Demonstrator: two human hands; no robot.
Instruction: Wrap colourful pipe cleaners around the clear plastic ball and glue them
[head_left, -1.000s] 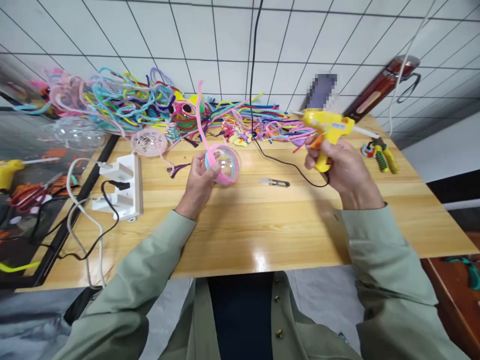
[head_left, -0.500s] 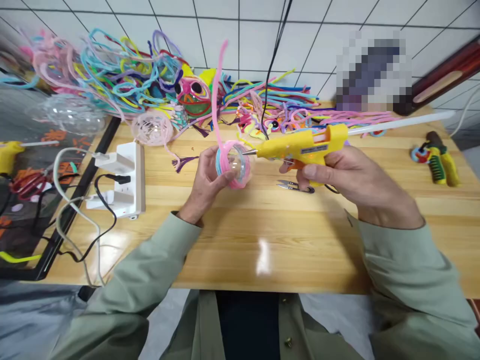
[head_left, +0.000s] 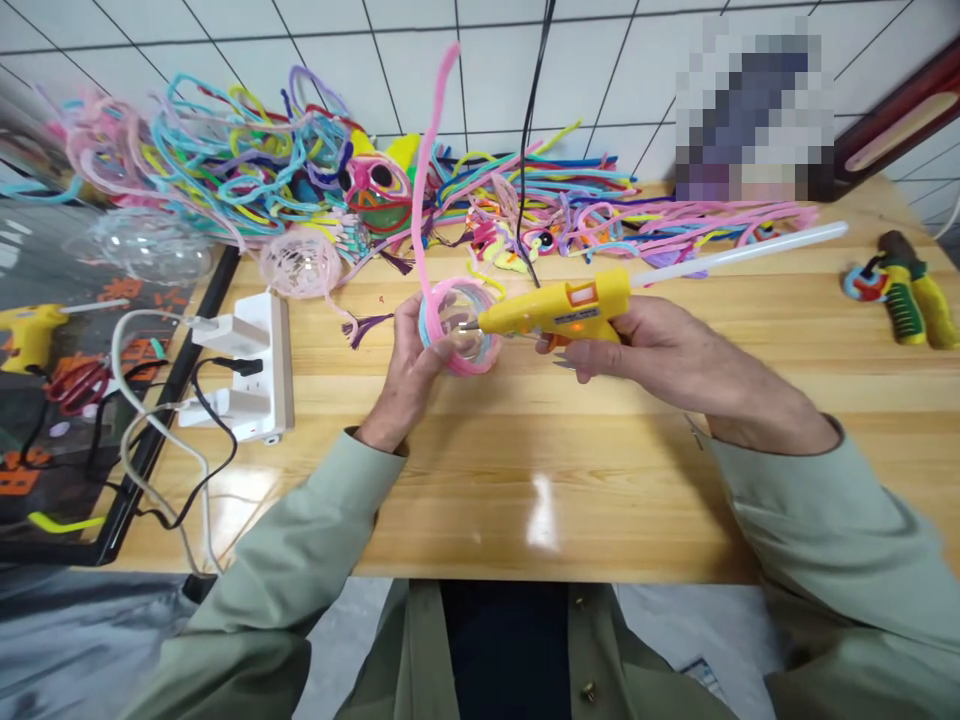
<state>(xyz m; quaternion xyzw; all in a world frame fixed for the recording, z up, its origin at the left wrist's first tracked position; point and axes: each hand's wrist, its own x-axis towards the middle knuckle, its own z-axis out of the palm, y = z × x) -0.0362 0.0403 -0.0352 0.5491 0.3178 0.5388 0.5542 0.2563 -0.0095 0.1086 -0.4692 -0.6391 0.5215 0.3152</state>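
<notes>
My left hand grips a clear plastic ball wrapped with pink and blue pipe cleaners; one pink pipe cleaner stands up from it. My right hand holds a yellow hot glue gun level, with its metal nozzle touching the ball's right side. A white glue stick pokes out of the gun's back. Both hands are closed, above the wooden table.
A heap of coloured pipe cleaners lies along the back of the table, with a pink wrapped ball. A white power strip with cables sits at the left edge. Pliers lie far right. Another yellow glue gun rests left.
My right hand swung the glue gun leftward from the right side until its nozzle met the ball. The view moved closer to the table. My left hand kept hold of the ball.
</notes>
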